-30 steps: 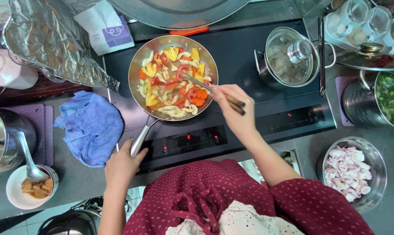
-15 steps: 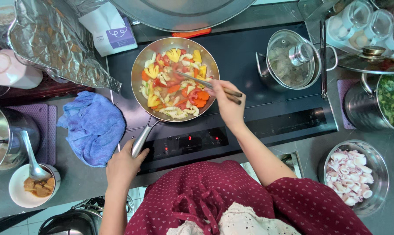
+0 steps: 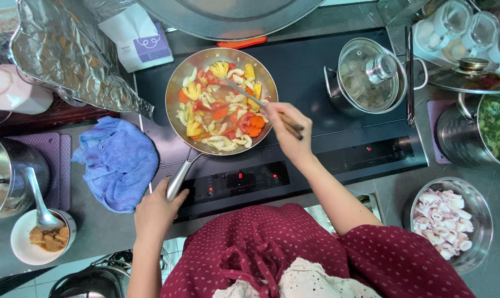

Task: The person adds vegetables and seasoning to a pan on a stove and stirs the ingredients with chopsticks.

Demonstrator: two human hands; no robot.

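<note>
Seen from above, a frying pan of cut vegetables sits on a black cooktop, centre-left in the upper half of the frame. The left hand, below it, is closed around the pan's metal handle. The right hand, just right of the pan, grips chopsticks whose tips reach in among the vegetables. A blue cloth lies left of the pan; a lidded pot stands at upper right.
</note>
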